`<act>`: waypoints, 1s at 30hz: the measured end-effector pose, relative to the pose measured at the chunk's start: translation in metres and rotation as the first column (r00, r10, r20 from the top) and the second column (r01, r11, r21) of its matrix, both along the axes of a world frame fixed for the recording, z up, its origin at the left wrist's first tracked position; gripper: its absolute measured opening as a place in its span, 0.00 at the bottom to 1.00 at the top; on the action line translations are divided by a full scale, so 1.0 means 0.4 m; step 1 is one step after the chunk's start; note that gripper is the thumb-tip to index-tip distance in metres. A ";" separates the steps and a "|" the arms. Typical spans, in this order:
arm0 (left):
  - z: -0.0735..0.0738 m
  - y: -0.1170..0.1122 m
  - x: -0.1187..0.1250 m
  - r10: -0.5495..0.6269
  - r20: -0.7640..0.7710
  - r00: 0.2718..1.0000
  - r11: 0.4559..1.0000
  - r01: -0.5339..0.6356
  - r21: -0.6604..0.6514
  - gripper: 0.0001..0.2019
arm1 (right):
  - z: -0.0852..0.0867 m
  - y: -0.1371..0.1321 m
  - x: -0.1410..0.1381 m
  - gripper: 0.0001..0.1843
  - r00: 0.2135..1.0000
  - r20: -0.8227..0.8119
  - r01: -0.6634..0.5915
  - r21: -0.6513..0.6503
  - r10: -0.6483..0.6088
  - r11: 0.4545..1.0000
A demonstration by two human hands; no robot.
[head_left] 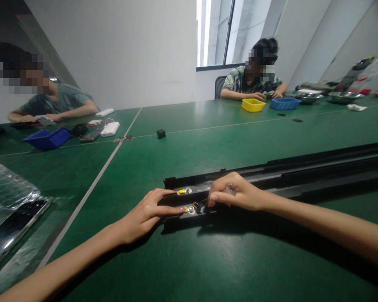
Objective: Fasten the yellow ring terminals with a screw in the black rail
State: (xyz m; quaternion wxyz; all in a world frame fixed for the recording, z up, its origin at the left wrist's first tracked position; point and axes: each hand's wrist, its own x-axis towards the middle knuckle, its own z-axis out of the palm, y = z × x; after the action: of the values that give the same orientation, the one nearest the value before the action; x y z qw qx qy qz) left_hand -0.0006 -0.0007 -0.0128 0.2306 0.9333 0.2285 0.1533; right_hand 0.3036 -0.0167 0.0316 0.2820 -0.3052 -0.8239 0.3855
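Observation:
A long black metal channel [290,178] lies on the green table and runs off to the right. At its near end, two bolts sit with yellow-sleeved ring terminals, an upper terminal [181,191] and a lower one [185,210]. My left hand [146,214] rests over the channel's end, fingers stretched out; one fingertip touches the lower terminal, another lies beside the upper. Closed around a slim metal tool that looks like a wrench [203,203], my right hand [231,192] holds its dark head against the lower bolt [192,209]. My fingers hide most of its handle.
A small black cube [161,134] stands mid-table. Blue bin [48,138], white power bank [110,129] and plastic-wrapped panel [15,226] are at left. Two people sit across the table, near yellow [253,105] and blue [285,103] trays; metal bowls [345,97] stand far right.

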 end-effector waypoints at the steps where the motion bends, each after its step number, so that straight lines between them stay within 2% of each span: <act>1: 0.001 0.000 0.000 -0.002 0.000 1.000 1.000 0.002 -0.004 0.19 | 0.000 0.000 0.000 0.22 1.000 0.000 -0.003 -0.001 0.003 1.000; 9: 0.006 -0.003 0.002 0.003 -0.024 1.000 1.000 -0.004 -0.030 0.20 | 0.002 -0.001 -0.004 0.18 0.999 -0.035 -0.011 -0.012 0.011 1.000; 19: 0.000 -0.003 0.000 0.004 -0.009 1.000 1.000 -0.004 -0.011 0.20 | 0.000 -0.002 0.002 0.24 1.000 0.022 0.018 -0.056 -0.017 0.998; 30: 0.001 -0.003 0.002 0.004 -0.001 1.000 1.000 -0.004 -0.017 0.20 | -0.005 -0.002 -0.001 0.25 0.999 -0.004 0.043 -0.054 -0.043 0.998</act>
State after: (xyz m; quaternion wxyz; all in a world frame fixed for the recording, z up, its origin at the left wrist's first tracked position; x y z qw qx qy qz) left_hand 0.0001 -0.0017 -0.0123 0.2382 0.9309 0.2320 0.1513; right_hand 0.3031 -0.0175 0.0298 0.2837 -0.3293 -0.8057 0.4022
